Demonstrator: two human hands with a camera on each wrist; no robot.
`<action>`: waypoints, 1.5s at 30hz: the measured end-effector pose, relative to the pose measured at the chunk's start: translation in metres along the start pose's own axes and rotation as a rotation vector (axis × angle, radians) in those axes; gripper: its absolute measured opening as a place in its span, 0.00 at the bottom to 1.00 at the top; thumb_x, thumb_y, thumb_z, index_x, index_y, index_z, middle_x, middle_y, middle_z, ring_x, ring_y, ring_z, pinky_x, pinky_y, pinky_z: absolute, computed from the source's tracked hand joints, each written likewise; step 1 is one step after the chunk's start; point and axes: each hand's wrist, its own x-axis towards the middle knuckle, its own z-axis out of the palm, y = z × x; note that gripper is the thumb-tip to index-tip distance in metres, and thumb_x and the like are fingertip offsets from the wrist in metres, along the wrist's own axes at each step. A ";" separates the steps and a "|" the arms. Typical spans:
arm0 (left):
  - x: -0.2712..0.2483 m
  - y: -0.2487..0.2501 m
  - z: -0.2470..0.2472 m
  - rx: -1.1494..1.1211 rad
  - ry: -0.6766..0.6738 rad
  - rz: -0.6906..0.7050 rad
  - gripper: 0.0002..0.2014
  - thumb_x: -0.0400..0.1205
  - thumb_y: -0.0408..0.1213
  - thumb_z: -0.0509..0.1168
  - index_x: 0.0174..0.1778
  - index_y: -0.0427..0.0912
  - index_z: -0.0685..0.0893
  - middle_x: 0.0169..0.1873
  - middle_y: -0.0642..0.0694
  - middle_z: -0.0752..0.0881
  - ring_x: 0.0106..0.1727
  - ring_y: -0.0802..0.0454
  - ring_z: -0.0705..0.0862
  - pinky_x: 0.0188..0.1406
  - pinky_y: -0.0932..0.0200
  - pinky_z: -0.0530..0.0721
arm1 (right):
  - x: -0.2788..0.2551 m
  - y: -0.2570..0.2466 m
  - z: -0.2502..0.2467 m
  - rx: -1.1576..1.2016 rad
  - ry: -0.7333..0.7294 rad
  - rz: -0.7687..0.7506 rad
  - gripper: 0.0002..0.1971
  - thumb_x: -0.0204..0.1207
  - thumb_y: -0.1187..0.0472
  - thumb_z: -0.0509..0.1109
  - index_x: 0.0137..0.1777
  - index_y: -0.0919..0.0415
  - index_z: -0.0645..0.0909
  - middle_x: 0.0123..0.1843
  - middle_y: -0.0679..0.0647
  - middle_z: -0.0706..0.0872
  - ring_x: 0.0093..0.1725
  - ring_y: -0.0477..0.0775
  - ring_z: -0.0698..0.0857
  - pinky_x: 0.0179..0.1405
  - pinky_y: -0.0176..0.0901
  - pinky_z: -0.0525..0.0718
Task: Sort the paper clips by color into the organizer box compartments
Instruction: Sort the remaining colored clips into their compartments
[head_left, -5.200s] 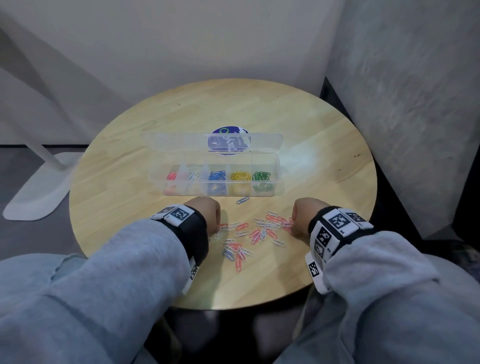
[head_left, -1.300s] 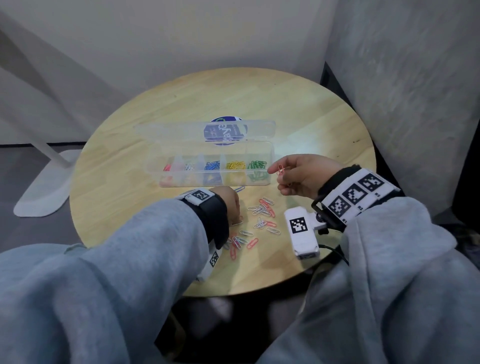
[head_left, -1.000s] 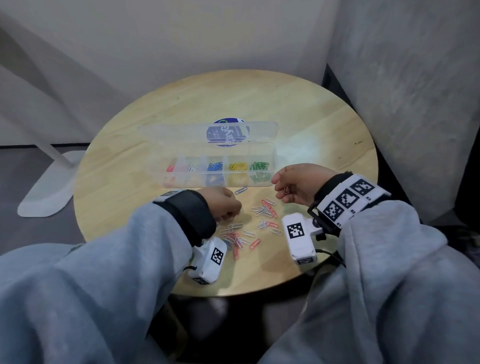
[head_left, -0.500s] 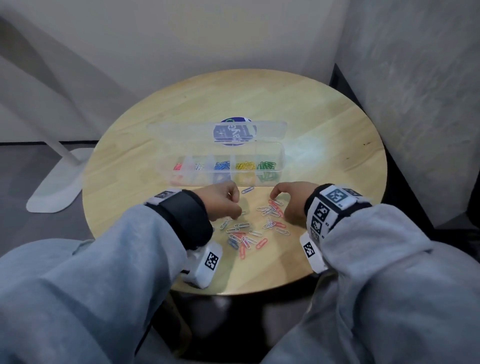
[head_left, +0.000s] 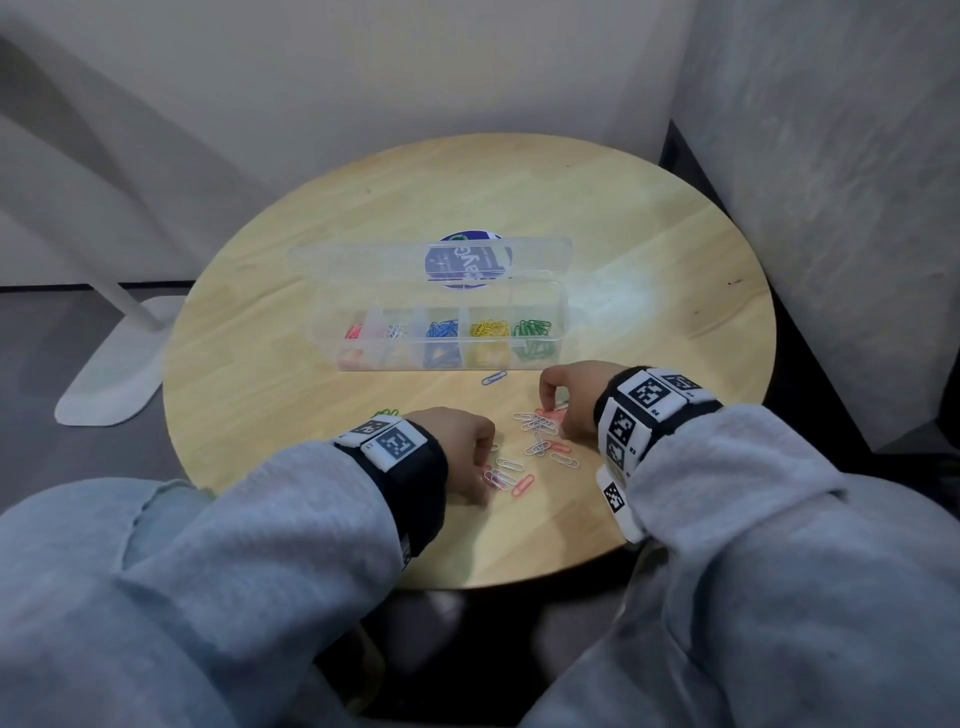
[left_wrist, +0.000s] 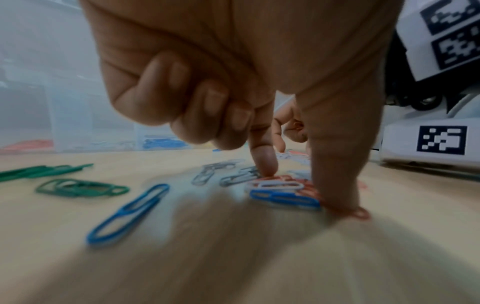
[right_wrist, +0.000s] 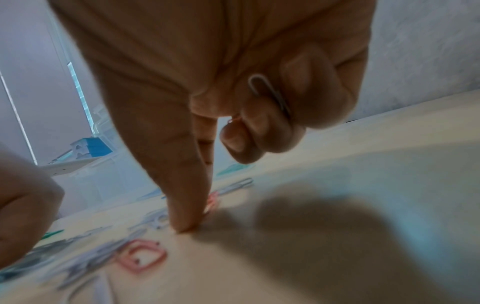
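The clear organizer box (head_left: 563, 312) lies open mid-table, with red, white, blue, yellow and green paper clips in separate compartments. A loose pile of clips (head_left: 537, 441) lies between my hands. My left hand (head_left: 480, 467) (left_wrist: 298, 181) pinches a red clip (left_wrist: 285, 184) on the table between index fingertip and thumb, its other fingers curled. My right hand (head_left: 550, 410) (right_wrist: 200, 209) touches a pink clip (right_wrist: 213, 200) with thumb and index tip. Its curled fingers hold a white clip (right_wrist: 267, 92) against the palm.
The round wooden table (head_left: 649, 218) stands in a corner, with walls behind and to the right. A lone blue clip (head_left: 493, 378) lies just in front of the box. Green clips (head_left: 387, 413) (left_wrist: 80, 187) and a blue clip (left_wrist: 127, 214) lie left of my left hand.
My right hand came down from beside the box to the right side of the pile. My left hand shifted down onto the pile's near left side.
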 end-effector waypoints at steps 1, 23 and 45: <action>0.000 0.000 0.000 -0.004 0.014 0.001 0.14 0.70 0.48 0.74 0.44 0.53 0.76 0.44 0.52 0.79 0.46 0.49 0.76 0.39 0.60 0.70 | 0.001 0.001 0.000 0.006 -0.008 -0.009 0.13 0.69 0.68 0.71 0.49 0.51 0.77 0.43 0.50 0.80 0.39 0.52 0.77 0.26 0.34 0.70; 0.000 -0.008 0.005 -0.026 0.024 0.079 0.10 0.70 0.48 0.70 0.43 0.58 0.77 0.40 0.54 0.80 0.46 0.49 0.80 0.39 0.58 0.72 | 0.004 0.007 -0.002 -0.036 -0.045 -0.024 0.08 0.70 0.69 0.70 0.42 0.54 0.78 0.45 0.50 0.83 0.41 0.52 0.79 0.28 0.34 0.71; 0.002 -0.015 0.001 -0.039 0.011 0.083 0.08 0.75 0.46 0.70 0.50 0.53 0.84 0.30 0.56 0.72 0.42 0.52 0.75 0.42 0.62 0.70 | 0.013 -0.001 0.006 -0.041 -0.005 -0.101 0.12 0.68 0.69 0.69 0.44 0.51 0.75 0.38 0.48 0.78 0.42 0.54 0.78 0.26 0.33 0.68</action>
